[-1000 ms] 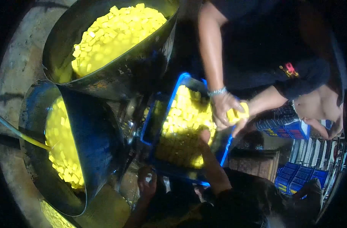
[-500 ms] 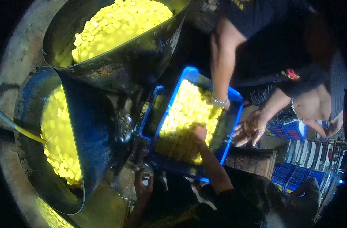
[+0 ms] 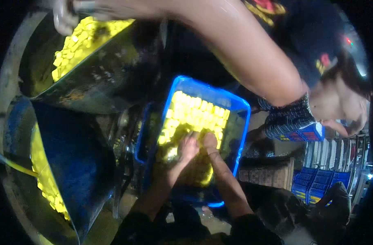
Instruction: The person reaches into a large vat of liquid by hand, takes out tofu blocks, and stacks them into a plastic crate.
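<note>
A blue plastic crate point(image 3: 240, 141) stands in front of me, with small yellow blocks point(image 3: 203, 107) packed in rows inside it. My left hand point(image 3: 188, 148) rests over the blocks near the crate's middle, its fingers stretched forward and apart. Close beside it, my right hand point(image 3: 210, 143) reaches down onto the blocks, its fingers bent downward and mostly hidden. Whether anything is between those fingers does not show. Shadow covers the near part of the crate.
Two large dark vats, an upper one point(image 3: 100, 75) and a lower one point(image 3: 78, 151), hold yellow pieces at the left. A hose point(image 3: 17, 166) enters the lower vat. A co-worker's arm point(image 3: 251, 53) crosses above the crate. Blue crates point(image 3: 317, 183) are stacked at the right.
My left hand has moved from outside the crate into it, beside my right hand. The co-worker's arms have left the crate, and one arm now reaches over the upper vat.
</note>
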Motion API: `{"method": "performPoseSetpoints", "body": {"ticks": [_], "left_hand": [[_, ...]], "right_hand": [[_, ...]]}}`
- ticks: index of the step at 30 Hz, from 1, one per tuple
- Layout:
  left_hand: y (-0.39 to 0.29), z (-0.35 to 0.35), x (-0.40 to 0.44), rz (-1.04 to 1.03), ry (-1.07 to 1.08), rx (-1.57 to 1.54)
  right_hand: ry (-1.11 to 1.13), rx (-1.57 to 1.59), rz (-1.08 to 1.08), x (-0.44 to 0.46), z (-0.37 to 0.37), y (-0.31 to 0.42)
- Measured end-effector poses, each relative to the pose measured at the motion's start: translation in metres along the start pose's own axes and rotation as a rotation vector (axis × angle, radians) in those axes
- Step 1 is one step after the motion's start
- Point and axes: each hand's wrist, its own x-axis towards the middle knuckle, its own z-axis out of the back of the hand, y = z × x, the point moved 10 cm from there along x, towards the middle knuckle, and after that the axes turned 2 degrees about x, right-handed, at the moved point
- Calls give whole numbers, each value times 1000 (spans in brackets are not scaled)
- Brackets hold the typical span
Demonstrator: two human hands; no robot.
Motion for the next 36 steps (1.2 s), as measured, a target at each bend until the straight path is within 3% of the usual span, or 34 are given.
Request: {"method": "performPoseSetpoints", "body": {"ticks": [2,4,5,6,8,9,11,13,16,18,21,22,23,25,27,30,36], "left_hand": [[10,-24,25,29,197,133],[19,-47,38,-113,151,241],[16,-60,40,-247,101,346],[7,-58,43,-256,108,346],[8,-64,46,-74,363,449],[15,-77,48,-138,307,539],[56,-123,53,-145,401,543],[52,-124,54,-146,504,540],[49,-104,54,27,509,226],[37,-101,58,-122,535,497],[36,-96,53,-29,608,464],[53,-111,48,-29,612,463],[51,-109,52,-194,386,503],[32,-91,52,-353,161,539],[46,-92,53,-147,347,536],[14,-68,50,-291,393,561],[23,-76,46,-33,248,527]], "right_hand": [[89,-9,-46,3,-11,-8],[17,20,57,6,-5,-2],[54,78,40,5,-3,-3],[52,82,29,2,5,-2],[100,97,2,0,12,-2],[92,5,53,12,-34,-16],[61,43,51,-2,-2,-9],[4,106,1,-7,6,-11],[-62,152,23,-16,26,-4],[-45,254,-43,-9,29,-15],[-76,437,-54,-11,28,-19],[-114,516,4,-11,32,-15],[-112,515,1,-9,29,-14],[-12,225,-59,-4,12,-12],[-1,197,-77,5,-1,-14],[-41,210,-125,5,5,-20],[-27,392,-211,8,27,-22]]}}
